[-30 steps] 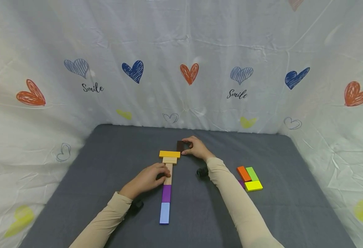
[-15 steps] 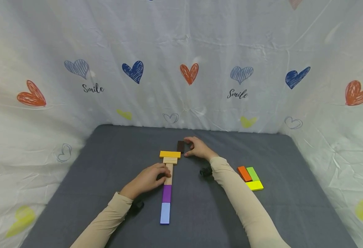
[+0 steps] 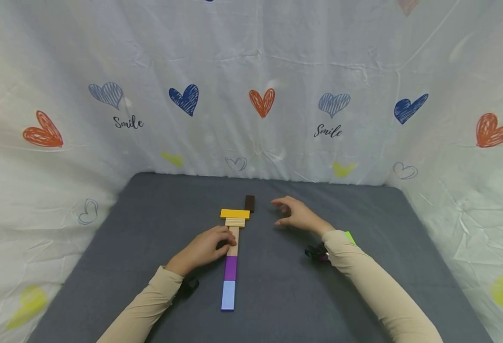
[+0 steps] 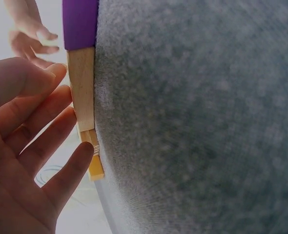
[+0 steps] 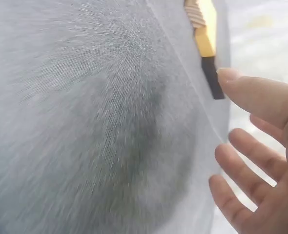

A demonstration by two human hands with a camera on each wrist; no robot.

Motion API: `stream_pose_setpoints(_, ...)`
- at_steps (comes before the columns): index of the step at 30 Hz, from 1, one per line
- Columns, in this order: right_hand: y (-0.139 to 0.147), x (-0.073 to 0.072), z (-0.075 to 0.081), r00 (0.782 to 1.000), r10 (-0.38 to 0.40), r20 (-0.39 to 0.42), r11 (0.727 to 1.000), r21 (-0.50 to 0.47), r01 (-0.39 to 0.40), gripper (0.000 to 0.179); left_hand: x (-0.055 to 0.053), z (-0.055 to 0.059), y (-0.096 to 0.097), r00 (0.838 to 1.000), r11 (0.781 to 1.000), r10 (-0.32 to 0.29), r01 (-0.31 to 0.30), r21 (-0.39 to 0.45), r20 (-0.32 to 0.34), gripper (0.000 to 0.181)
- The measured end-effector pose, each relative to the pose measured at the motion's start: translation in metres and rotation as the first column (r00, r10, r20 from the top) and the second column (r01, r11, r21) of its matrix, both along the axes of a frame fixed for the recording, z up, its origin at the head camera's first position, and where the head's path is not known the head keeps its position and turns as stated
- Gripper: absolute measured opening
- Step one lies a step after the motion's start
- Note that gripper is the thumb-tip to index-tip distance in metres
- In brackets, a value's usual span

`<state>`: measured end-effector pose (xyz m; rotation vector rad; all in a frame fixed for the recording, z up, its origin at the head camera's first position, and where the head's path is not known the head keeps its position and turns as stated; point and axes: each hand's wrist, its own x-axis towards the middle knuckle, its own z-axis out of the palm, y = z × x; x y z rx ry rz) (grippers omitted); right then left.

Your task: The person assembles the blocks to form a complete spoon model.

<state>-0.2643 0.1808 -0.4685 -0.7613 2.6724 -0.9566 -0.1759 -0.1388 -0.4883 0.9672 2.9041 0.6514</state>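
A row of blocks runs up the grey cloth in the head view: light blue (image 3: pixel 228 295), purple (image 3: pixel 230 268), then a plain wood block (image 3: pixel 234 230). Beyond it lie a stack of thin plain wood pieces (image 3: pixel 235 222) and a crosswise yellow-orange block (image 3: pixel 235 214). A dark brown block (image 3: pixel 249 203) meets that block's right end. My left hand (image 3: pixel 204 247) rests beside the plain wood block, its loosely extended fingertips at the block's edge. To the right of the brown block my right hand (image 3: pixel 300 215) hovers, fingers spread, holding nothing.
A lime green block (image 3: pixel 350 237) shows past my right sleeve, which hides most of the things behind it. The grey cloth (image 3: pixel 169 200) covers the table. A white curtain (image 3: pixel 217 47) with printed hearts stands behind and at both sides.
My right hand has come off the dark brown block and moved right and nearer, its sleeve now covering the orange and yellow blocks. The brown block stays in place; my left hand has not moved.
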Motion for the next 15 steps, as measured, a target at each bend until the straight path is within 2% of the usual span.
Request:
stream_pose_setpoints(7,0.039,0.027,0.008,0.999,0.011,-0.045,1.0,0.017,-0.01,0.066,0.0,0.0,0.0,1.0,1.0,0.0,0.0,0.007,-0.003,0.012)
stream_pose_setpoints(15,0.081,0.053,0.005,0.997,-0.031,-0.074,0.999,0.022,0.033,0.063,-0.001,-0.002,-0.001,1.0,1.0,-0.001,0.001,0.005,-0.011,0.012)
